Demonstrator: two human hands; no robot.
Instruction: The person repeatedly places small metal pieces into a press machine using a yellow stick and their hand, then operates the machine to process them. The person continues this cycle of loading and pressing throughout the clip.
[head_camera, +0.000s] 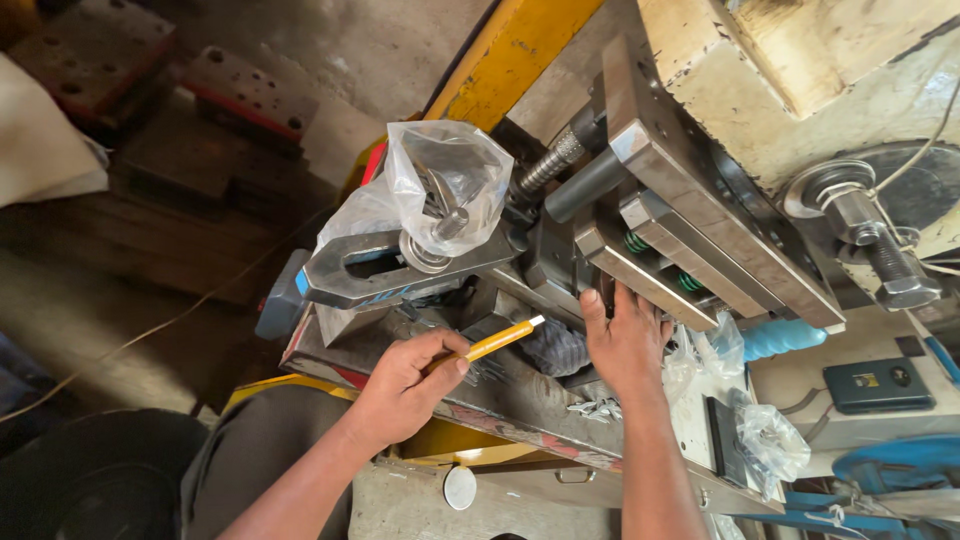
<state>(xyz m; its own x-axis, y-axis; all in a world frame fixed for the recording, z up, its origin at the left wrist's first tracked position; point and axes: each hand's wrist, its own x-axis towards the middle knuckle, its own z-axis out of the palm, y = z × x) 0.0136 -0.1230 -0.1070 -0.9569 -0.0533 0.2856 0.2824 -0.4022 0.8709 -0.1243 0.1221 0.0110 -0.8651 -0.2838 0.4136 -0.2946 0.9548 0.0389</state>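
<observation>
My left hand grips a thin yellow tool with a white tip, its tip pointing right toward the press die. My right hand lies flat against the lower edge of the steel die block, fingers reaching under the plates with green springs. A slotted steel clamp lies left of the die. A clear plastic bag covers a bolt and washer on it. Small metal pieces lie on the bed near my right wrist.
A yellow machine frame runs up behind the die. Large nuts and a bolt sit at right. A dark small box, crumpled plastic bags and a blue handle lie at lower right. Steel plates lie on the floor at left.
</observation>
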